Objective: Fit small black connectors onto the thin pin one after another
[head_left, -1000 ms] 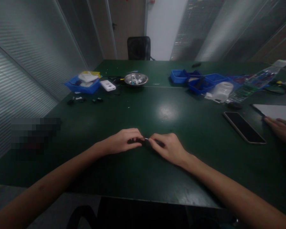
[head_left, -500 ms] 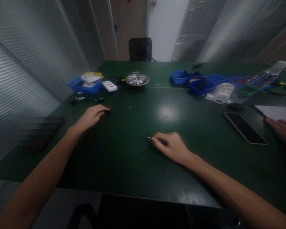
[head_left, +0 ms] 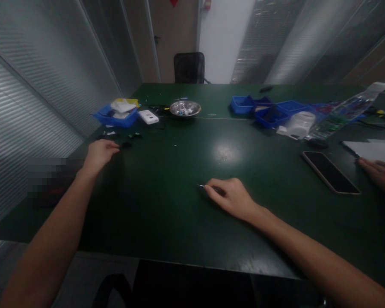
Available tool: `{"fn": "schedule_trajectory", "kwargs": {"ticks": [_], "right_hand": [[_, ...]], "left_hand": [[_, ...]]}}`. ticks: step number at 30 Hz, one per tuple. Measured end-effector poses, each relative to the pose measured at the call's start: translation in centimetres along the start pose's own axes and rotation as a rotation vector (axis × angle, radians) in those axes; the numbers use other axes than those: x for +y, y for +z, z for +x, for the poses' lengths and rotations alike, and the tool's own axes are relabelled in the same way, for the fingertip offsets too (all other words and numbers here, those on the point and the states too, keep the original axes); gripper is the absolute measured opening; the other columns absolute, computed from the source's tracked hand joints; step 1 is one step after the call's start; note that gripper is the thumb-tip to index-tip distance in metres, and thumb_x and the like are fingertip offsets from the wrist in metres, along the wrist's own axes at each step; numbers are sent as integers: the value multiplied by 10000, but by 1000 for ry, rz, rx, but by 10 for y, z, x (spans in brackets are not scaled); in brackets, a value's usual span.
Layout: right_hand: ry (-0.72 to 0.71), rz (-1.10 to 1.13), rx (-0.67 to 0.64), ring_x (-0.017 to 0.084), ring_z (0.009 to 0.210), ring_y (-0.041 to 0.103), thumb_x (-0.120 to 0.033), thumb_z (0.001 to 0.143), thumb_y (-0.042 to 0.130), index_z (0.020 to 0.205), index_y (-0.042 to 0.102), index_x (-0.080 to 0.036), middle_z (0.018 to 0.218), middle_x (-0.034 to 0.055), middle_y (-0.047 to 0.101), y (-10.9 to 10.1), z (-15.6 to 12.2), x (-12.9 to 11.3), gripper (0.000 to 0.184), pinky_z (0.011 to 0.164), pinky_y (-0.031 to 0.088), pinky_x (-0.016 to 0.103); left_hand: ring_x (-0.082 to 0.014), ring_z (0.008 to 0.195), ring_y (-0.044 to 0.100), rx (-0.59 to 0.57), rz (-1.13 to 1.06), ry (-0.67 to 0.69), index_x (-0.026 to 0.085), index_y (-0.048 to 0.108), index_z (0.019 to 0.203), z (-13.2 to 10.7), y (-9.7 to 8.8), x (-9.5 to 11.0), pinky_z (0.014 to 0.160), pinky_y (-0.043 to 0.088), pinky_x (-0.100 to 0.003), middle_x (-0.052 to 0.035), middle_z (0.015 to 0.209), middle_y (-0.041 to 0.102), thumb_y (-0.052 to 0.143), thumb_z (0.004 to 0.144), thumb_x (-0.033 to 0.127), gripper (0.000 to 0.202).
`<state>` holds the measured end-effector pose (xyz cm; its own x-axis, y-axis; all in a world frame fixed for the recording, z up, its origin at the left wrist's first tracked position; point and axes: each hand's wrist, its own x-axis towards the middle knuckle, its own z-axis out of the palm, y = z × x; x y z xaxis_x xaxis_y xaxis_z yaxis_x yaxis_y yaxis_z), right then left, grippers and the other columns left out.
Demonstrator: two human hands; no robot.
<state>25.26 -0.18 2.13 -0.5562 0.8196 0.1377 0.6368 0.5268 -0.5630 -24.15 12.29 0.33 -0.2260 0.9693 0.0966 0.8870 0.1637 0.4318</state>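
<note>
A dark green worktop [head_left: 167, 214] fills the scene, with a black chair [head_left: 189, 67] beyond its far edge. At the far left sits a blue tray [head_left: 123, 122]; a clear bottle [head_left: 349, 109] stands at the right. The left hand [head_left: 98, 156] has moved farther left than half a second ago, while the right hand [head_left: 232, 194] is in the same place at centre, its fingers closed around a slim tool [head_left: 200, 185], metal tip pointing left. A metal bowl [head_left: 185, 114] lies far off, a phone [head_left: 331, 172] to the right. The white device [head_left: 148, 116] beside the tray bears a dark mark too small to read. The small dark piece [head_left: 126, 145], also farther left than before, is at the left fingertips; whether those fingers grip it or have released it, I cannot tell.
</note>
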Motion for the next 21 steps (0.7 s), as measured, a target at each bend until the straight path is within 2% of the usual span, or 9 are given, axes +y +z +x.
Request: {"fn": "schedule_trajectory", "kwargs": {"ticks": [2, 4, 7, 10, 13, 17, 21], "right_hand": [[3, -6, -1, 97, 540, 540, -429, 1032, 417, 959, 720, -190, 697, -1, 673, 0, 0, 0, 393, 574, 374, 247], [10, -9, 3, 99, 543, 541, -425, 1032, 420, 958, 719, -191, 696, -2, 670, 0, -1, 0, 387, 578, 373, 250], [11, -5, -2, 101, 550, 543, -422, 1031, 426, 962, 721, -192, 698, -3, 668, 0, -1, -1, 380, 583, 371, 254], [15, -7, -2, 102, 544, 536, -425, 1028, 427, 959, 724, -193, 681, -6, 657, 0, -1, -1, 384, 575, 364, 255], [11, -10, -6, 102, 539, 532, -426, 1028, 424, 952, 726, -194, 668, -7, 651, -1, 0, -1, 389, 572, 361, 255], [3, -10, -11, 98, 533, 527, -424, 1029, 419, 950, 724, -193, 675, -5, 656, -1, 0, -1, 391, 568, 362, 250], [6, -12, -19, 100, 543, 532, -422, 1031, 415, 963, 723, -190, 684, -2, 656, -1, 0, -1, 392, 566, 363, 246]], "left_hand": [[-155, 872, 625, 19, -11, -22, 102, 742, 1068, -1, -3, -1, 838, 461, -256, -22, 1003, 720, 761, 841, 209, 252], [-154, 887, 629, 81, -10, -19, 114, 744, 1076, -3, -3, 2, 855, 460, -261, -14, 1011, 722, 752, 855, 220, 245], [-139, 882, 637, 181, -56, 66, 127, 729, 1135, -10, 0, 14, 847, 463, -245, -9, 1000, 722, 707, 901, 249, 264], [-122, 820, 641, 196, -121, 145, 136, 713, 1193, -17, 4, 27, 803, 466, -224, -1, 965, 726, 658, 945, 284, 294], [-125, 823, 637, 216, -112, 168, 151, 717, 1220, -20, 5, 34, 806, 457, -224, 1, 994, 730, 636, 964, 329, 322], [-142, 961, 628, 259, -92, 187, 167, 746, 1179, -16, 6, 30, 890, 427, -230, -6, 1105, 726, 667, 944, 337, 301], [-138, 871, 628, 219, -161, 88, 153, 722, 1225, -8, 12, 21, 799, 446, -237, -22, 1066, 733, 700, 914, 341, 364]]}}
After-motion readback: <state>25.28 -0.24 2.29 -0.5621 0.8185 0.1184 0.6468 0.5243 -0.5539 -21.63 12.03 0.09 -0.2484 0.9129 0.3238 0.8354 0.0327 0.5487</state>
